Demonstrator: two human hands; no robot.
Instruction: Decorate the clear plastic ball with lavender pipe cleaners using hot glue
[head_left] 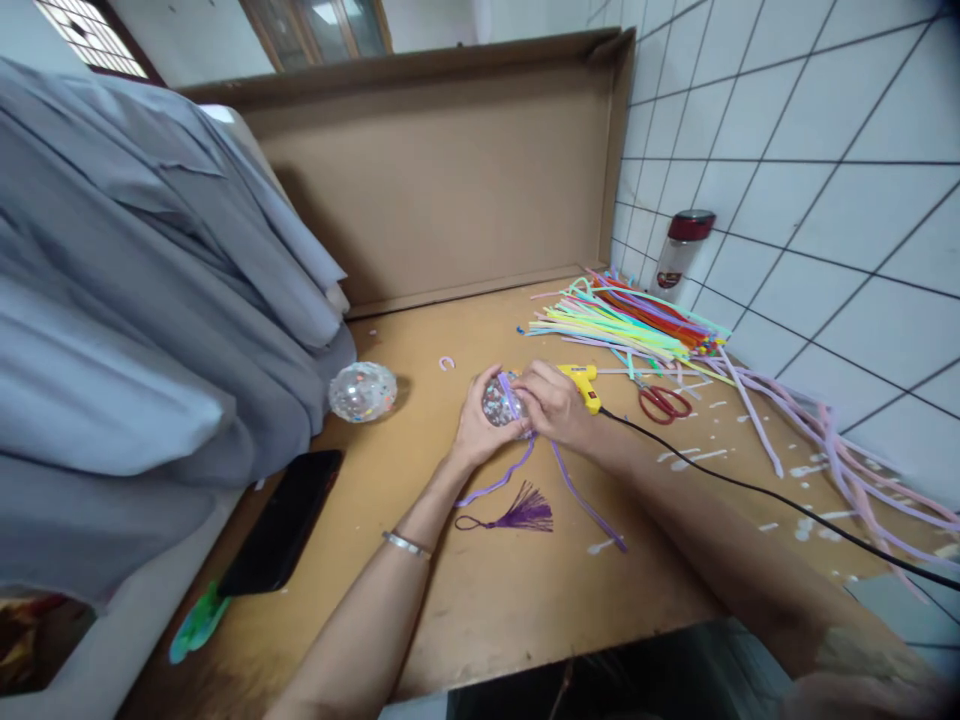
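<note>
My left hand (478,425) is wrapped round a clear ball (496,402) with coloured specks. Across the ball runs a purple pipe cleaner (511,397), and the closed fingers of my right hand (553,402) pinch it against the surface. Purple lengths hang below the ball, one (495,488) to the left and another (589,503) to the right. Just behind my right hand lies a yellow hot glue gun (583,384), partly hidden by it. A purple tassel (525,510) with a loop rests on the table nearer me.
A second speckled clear ball (363,392) sits left, near a black phone (285,522) and grey cloth (150,280). Red-handled scissors (664,403), bundled pipe cleaners (622,320) and a red-lidded jar (680,255) are right. The glue gun's black cord (750,488) crosses the table; cardboard (450,180) stands behind.
</note>
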